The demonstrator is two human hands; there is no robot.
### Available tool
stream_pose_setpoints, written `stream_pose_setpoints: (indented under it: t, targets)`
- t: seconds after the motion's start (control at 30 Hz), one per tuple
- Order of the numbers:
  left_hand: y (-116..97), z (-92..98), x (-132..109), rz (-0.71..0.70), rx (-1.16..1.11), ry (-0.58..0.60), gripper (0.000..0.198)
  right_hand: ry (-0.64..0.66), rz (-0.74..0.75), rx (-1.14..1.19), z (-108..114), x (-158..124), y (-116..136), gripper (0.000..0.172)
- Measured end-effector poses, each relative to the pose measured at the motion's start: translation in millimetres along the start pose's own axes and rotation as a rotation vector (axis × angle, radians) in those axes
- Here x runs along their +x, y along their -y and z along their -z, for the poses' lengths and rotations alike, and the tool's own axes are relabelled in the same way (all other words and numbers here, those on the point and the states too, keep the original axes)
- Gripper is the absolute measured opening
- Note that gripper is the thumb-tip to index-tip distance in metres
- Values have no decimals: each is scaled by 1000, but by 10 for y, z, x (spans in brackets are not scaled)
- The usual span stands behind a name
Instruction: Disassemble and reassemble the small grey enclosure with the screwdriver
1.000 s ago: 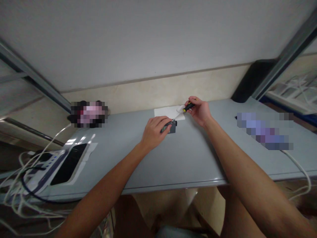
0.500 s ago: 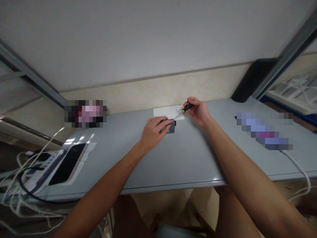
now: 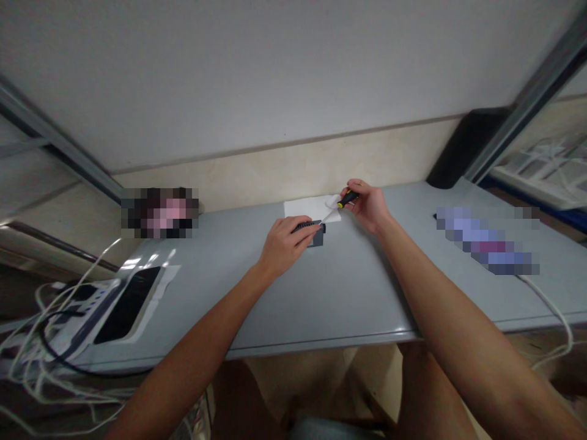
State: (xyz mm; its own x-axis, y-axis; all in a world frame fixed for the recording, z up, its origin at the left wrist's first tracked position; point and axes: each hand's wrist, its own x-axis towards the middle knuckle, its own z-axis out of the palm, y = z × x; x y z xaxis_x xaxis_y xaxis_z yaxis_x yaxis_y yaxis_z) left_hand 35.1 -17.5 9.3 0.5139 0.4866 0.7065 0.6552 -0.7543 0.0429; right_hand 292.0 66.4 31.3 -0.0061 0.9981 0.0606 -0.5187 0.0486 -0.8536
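My left hand (image 3: 285,242) is closed over a small dark grey device (image 3: 315,234) that rests on the grey table (image 3: 348,287), near its far middle. My right hand (image 3: 368,206) pinches a small screwdriver (image 3: 342,203) with a black and yellow handle. Its thin shaft slants down and left, and the tip meets the device's top edge. A white sheet of paper (image 3: 305,208) lies flat just behind the device, against the wall.
At the table's left end lies a white device with a black screen (image 3: 123,302) among tangled white and black cables (image 3: 36,342). A white cable (image 3: 553,311) runs off the right edge. A black object (image 3: 463,150) stands in the far right corner.
My left hand has turned the small device slightly, so its ribbed top edge now shows. The screwdriver and my right hand have barely shifted.
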Motion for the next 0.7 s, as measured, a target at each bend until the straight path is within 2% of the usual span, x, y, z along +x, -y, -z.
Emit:
stream_pose_setpoints:
  t: [0.37,0.7]
  targets:
    - [29,-10,42,-37,-88,57,31,-45,10,40,61,75,-6,14]
    - [16,-20,45,-23,-81,39,29,-96,28,95,93,109,1,15]
